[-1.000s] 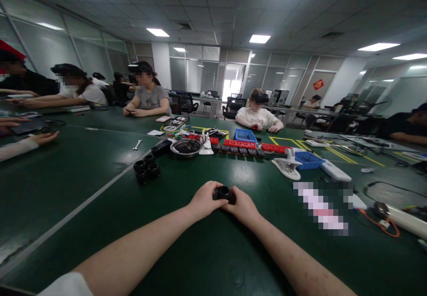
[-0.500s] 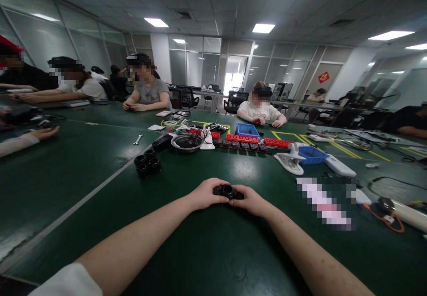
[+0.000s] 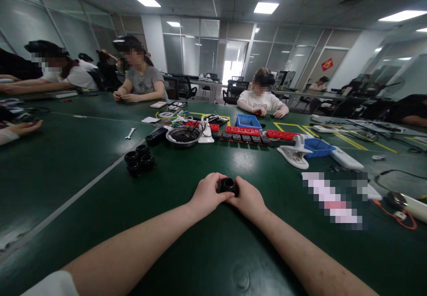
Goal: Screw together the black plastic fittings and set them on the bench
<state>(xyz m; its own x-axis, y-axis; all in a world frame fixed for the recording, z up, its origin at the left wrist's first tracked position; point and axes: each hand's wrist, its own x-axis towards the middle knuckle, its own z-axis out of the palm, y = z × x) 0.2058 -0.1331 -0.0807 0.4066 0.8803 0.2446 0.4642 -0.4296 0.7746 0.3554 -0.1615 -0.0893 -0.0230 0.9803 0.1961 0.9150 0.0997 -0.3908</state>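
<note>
Green table (image 3: 173, 251) spreads wide in a room with glass walls (image 3: 209, 42) and ceiling lamps (image 3: 266, 7), and at its near part is the black ring (image 3: 229, 183), between two hands. Its round opening looks upward, so the hole is left uncovered; whether its bottom rests on the table or hangs slightly above, I cannot tell. The left hand (image 3: 209, 193) pinches it from the left, with the thumb across the front and the fingers bent around the far side. The right hand (image 3: 248, 198) closes on it from the right, palm toward the ring, its lower fingers mostly hidden. Such a hold from two sides is probably for stopping a small, smooth thing from turning or slipping.

To the left of the ring and somewhat farther, four rings (image 3: 147, 161) of similar look stand close together, perhaps grouped to be apart from the clutter. Beyond the ring, a little left, is the bowl (image 3: 183, 145), whose dark content I cannot make out well; its wall likely keeps this from spreading. Directly beyond the ring, red strips (image 3: 243, 130) lie in a row. Farther on its right side, a white clamp (image 3: 296, 156) sits on its broad foot, which seems to give it balance. Well beyond the ring, a co-worker (image 3: 262, 102) sits across the table.
</note>
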